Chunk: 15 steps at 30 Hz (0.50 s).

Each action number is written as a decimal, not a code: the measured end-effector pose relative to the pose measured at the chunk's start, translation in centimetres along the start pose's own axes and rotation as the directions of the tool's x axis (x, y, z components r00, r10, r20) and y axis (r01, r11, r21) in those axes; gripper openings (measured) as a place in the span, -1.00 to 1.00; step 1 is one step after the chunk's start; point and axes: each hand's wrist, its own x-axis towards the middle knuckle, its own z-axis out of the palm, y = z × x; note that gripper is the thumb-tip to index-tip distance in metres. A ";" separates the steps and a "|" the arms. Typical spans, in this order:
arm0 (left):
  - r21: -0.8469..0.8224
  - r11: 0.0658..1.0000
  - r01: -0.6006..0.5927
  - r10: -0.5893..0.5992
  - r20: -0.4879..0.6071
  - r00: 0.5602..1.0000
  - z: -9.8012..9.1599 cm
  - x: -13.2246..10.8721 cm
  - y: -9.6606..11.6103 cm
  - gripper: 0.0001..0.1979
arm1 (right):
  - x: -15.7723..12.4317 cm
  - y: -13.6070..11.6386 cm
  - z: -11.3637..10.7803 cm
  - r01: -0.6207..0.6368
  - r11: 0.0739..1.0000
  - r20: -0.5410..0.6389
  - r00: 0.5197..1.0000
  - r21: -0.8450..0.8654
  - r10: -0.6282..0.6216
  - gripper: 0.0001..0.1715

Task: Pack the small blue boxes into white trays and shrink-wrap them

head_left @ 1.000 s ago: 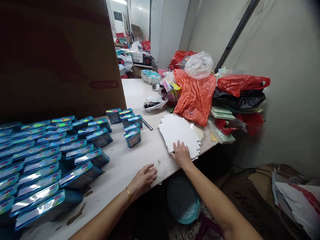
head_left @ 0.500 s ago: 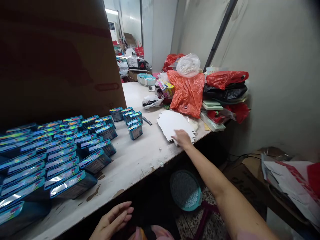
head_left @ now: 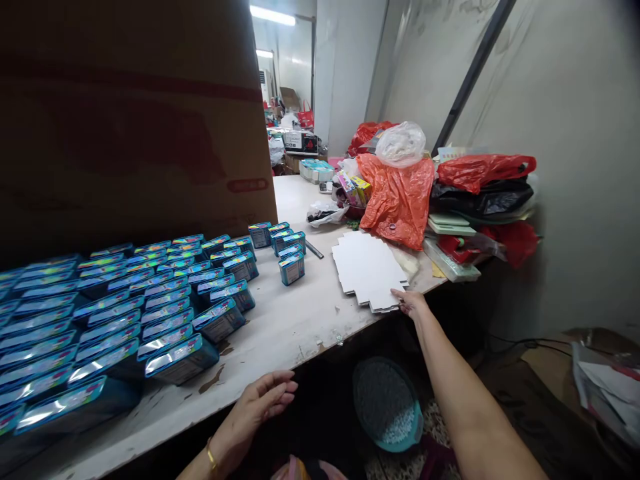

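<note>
A stack of flat white cardboard box blanks (head_left: pixel 370 267) with notched edges lies near the table's front edge. My right hand (head_left: pixel 412 304) pinches the near right corner of the stack, thumb on top and the other fingers partly hidden below. How many blanks it grips I cannot tell. My left hand (head_left: pixel 264 400) hovers in front of the table edge, empty, its fingers loosely bent and apart from the thumb. Left of the blanks stands a small blue box (head_left: pixel 292 268) with several like it behind. Many more blue boxes (head_left: pixel 175 357) fill the table's left side in rows.
A large brown carton (head_left: pixel 135 133) rises at the back left. Orange plastic bags (head_left: pixel 400 200), a clear bag (head_left: pixel 401 143) and stacked packages (head_left: pixel 453 260) crowd the table's right end. Below the table is a teal basin (head_left: pixel 417 427) holding small pale pieces. A dark strip (head_left: pixel 314 250) lies beside the boxes.
My right hand has slid from the top of the white stack to its near right corner and closed there. The left hand has risen slightly. The view has shifted a little left.
</note>
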 end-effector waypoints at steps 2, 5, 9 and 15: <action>0.015 0.999 -0.036 0.036 0.004 0.999 0.3 1.0 1.2 -0.58 | -0.7 -0.2 0.6 0.011 1.000 0.018 1.000 0.011 -0.011 -0.66; 0.029 0.996 -0.084 0.084 0.016 0.996 0.8 2.4 2.7 -0.58 | -2.1 -0.5 1.0 0.070 0.998 0.004 0.998 0.010 -0.070 -0.54; 0.064 0.994 -0.086 0.085 0.026 0.996 1.4 3.1 3.1 -0.57 | -4.6 -0.7 0.7 0.230 0.840 0.056 0.971 -0.491 -0.232 -0.60; 0.123 0.992 -0.032 0.028 0.028 0.999 1.1 2.6 1.7 -0.56 | -6.6 -0.7 1.2 0.770 0.111 0.644 0.595 -0.628 -0.481 -0.26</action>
